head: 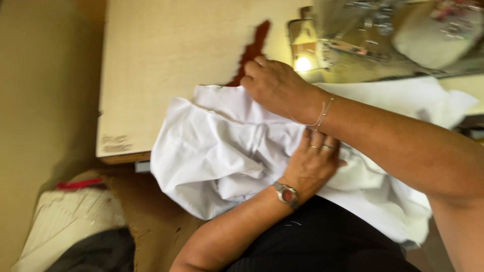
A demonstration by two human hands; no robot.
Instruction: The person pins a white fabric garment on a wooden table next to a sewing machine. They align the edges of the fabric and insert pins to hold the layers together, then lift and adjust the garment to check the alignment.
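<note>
White cloth [217, 151] lies bunched at the near edge of the tan surface [166, 60], in front of the sewing machine [363, 35]. The right hand [277, 85] presses flat on the cloth's far side. The left hand [312, 163] grips a fold nearer the body.

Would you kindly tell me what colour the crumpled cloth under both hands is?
The crumpled cloth is plain white, shown best in the head view.

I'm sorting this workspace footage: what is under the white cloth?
The white cloth drapes over the table edge and the person's dark-clothed lap. Anything else beneath is hidden by its folds.
</note>
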